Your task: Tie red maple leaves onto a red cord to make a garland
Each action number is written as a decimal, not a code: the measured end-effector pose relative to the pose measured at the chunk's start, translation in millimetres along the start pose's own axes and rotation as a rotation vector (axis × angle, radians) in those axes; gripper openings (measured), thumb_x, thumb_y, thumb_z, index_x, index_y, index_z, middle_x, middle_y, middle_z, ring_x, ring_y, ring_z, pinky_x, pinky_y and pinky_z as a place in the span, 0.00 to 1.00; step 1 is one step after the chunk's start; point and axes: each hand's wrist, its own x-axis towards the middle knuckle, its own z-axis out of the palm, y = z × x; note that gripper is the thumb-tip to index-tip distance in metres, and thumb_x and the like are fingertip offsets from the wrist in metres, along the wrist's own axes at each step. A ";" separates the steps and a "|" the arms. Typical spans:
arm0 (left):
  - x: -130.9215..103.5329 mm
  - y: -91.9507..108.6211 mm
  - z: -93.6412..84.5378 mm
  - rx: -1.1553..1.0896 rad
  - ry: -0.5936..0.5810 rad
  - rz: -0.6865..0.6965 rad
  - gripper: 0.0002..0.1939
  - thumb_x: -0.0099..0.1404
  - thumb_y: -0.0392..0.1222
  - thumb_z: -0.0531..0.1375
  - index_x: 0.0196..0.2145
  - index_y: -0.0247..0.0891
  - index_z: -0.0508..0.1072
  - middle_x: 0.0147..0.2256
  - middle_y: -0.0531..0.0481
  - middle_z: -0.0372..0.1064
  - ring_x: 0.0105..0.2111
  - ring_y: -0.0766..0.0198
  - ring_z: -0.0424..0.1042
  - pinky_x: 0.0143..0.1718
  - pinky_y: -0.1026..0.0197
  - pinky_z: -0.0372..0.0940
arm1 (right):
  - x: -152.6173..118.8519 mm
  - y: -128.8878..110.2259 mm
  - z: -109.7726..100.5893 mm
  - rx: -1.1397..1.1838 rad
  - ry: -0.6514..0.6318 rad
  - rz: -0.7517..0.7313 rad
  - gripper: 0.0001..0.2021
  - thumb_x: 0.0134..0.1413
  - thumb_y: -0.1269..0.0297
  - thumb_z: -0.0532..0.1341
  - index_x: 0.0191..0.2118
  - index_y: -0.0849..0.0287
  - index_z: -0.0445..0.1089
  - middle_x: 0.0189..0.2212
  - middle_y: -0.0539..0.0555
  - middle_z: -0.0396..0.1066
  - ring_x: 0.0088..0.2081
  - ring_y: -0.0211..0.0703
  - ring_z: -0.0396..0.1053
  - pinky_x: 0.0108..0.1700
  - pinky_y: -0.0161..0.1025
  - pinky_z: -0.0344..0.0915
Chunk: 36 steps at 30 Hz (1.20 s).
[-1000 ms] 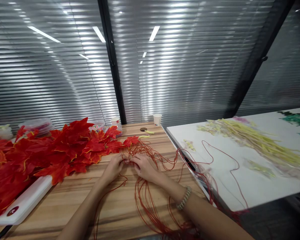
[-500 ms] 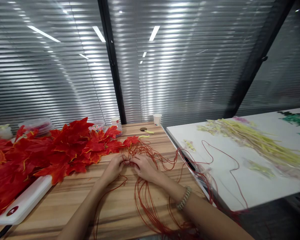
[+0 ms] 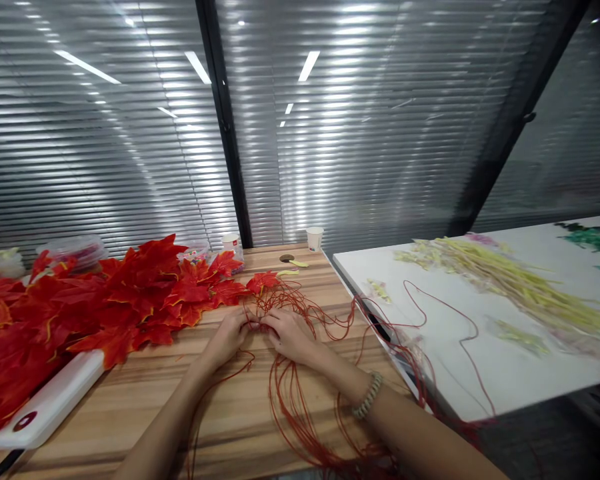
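Both hands meet over the wooden table [image 3: 230, 427], fingertips almost touching. My left hand [image 3: 233, 330] is closed in a pinch on red cord. My right hand [image 3: 287, 333], with a beaded bracelet [image 3: 369, 396] on its wrist, pinches the cord from the other side. The exact spot between the fingertips is too small to make out. Loose red cords [image 3: 293, 407] spread in loops beyond the hands, under the right forearm and off the front edge. One strand hangs down past the left forearm.
Red artificial maple leaves [image 3: 140, 293] heap on the left beside a white power strip [image 3: 50, 403]. Paper cups [image 3: 315, 239] stand at the back. Right, across a gap, a white table [image 3: 430, 373] carries yellow strips [image 3: 520, 280] and a strand of cord.
Almost nothing differs. The fingers of both hands have shifted very slightly while staying pinched together on the cord.
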 end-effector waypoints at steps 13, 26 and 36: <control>0.5 3.9 -1.3 -0.069 -0.019 0.035 0.11 0.59 0.27 0.51 0.32 0.35 0.72 0.29 0.49 0.68 0.31 0.67 0.67 0.36 0.66 0.63 | 0.1 -2.0 -3.0 0.000 -0.027 0.010 0.09 0.49 0.74 0.55 0.36 0.60 0.68 0.33 0.53 0.67 0.35 0.40 0.63 0.35 0.34 0.57; 0.4 3.9 -1.8 -0.046 -0.045 0.014 0.12 0.60 0.28 0.51 0.34 0.36 0.73 0.30 0.49 0.69 0.31 0.66 0.67 0.36 0.64 0.63 | 0.2 -2.6 -3.1 0.000 -0.044 0.017 0.09 0.50 0.73 0.55 0.38 0.59 0.69 0.33 0.53 0.68 0.36 0.40 0.63 0.35 0.34 0.57; 1.2 12.3 -4.6 -0.045 -0.051 0.019 0.10 0.60 0.29 0.51 0.32 0.36 0.72 0.29 0.49 0.68 0.31 0.66 0.66 0.38 0.65 0.62 | 0.2 -3.4 -5.0 0.007 -0.064 0.027 0.10 0.50 0.73 0.56 0.39 0.59 0.69 0.34 0.53 0.68 0.36 0.41 0.63 0.36 0.34 0.57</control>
